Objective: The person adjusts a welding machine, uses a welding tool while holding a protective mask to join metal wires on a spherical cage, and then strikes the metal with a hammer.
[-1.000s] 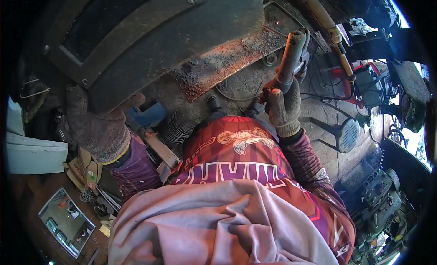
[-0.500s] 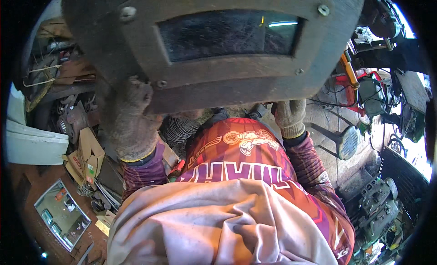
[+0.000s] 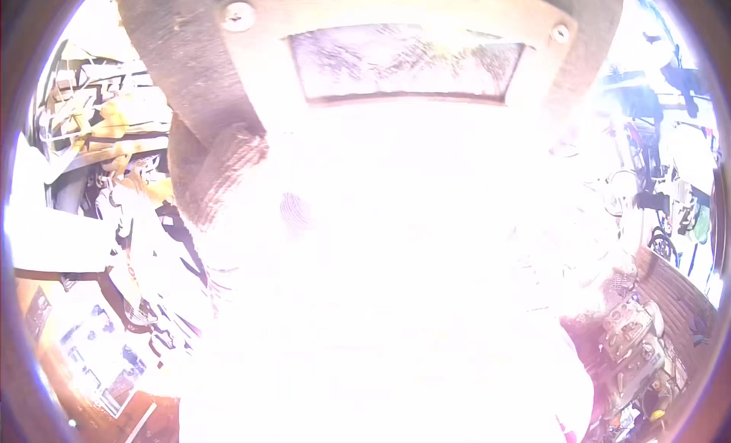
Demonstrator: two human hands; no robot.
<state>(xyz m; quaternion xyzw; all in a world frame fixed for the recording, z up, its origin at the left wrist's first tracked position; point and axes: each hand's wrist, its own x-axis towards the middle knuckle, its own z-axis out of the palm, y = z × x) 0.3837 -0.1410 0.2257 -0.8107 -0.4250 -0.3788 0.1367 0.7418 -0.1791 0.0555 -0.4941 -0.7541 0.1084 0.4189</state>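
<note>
A dark welding shield (image 3: 186, 70) with a rectangular viewing window (image 3: 407, 62) fills the top middle of the head view. Screws show at the window frame's upper corners. At the shield's lower left edge is my left hand (image 3: 228, 169) in a knitted work glove, closed on the shield. Most of that glove and the forearm fade into white glare. The glare also hides my right hand, so its fingers and anything in them cannot be made out. My torso is washed out too.
Cluttered shelving (image 3: 114, 123) stands on the left, with a framed pane (image 3: 99, 359) below it. A greasy metal machine part (image 3: 636, 329) lies at the lower right, beside a dark ribbed panel (image 3: 678, 279). Cables and assorted gear crowd the right side.
An intense white glare has flooded the middle of the view, hiding my right hand and shirt. The shield has shifted slightly right, with my left hand still at its edge.
</note>
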